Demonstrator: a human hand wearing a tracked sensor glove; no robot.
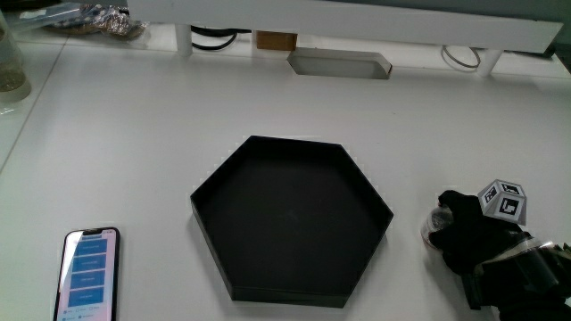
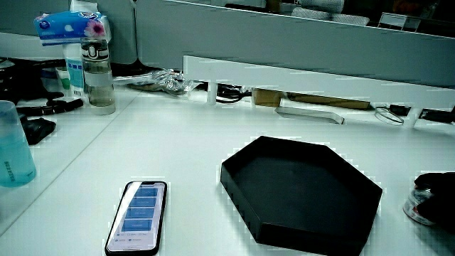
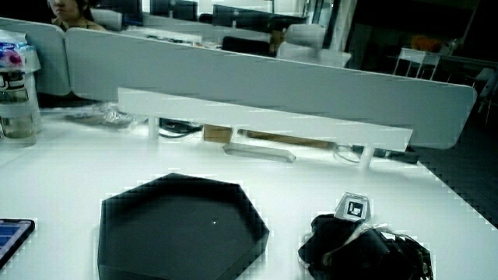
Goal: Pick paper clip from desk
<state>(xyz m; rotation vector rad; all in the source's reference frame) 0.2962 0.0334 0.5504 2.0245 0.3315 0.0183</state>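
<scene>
The gloved hand (image 1: pixel 477 234) rests on the white desk beside the black hexagonal tray (image 1: pixel 219 174), with the patterned cube (image 1: pixel 502 201) on its back. Its tips lie over a small clear round container (image 1: pixel 432 228), also seen under the glove in a side view (image 2: pixel 418 206). No paper clip shows on its own in any view; the glove hides what is in the container. The hand (image 3: pixel 350 245) and cube (image 3: pixel 354 208) also appear in a side view, next to the tray (image 3: pixel 257 233). Nothing lies in the tray (image 2: pixel 298 238).
A phone (image 1: pixel 89 275) with a lit screen lies near the person's edge of the desk, about a hand's length from the tray. A clear bottle (image 2: pixel 98 71) and a blue cup (image 2: pixel 13 146) stand near the table's edge. A low white partition (image 1: pixel 357 27) runs along the desk.
</scene>
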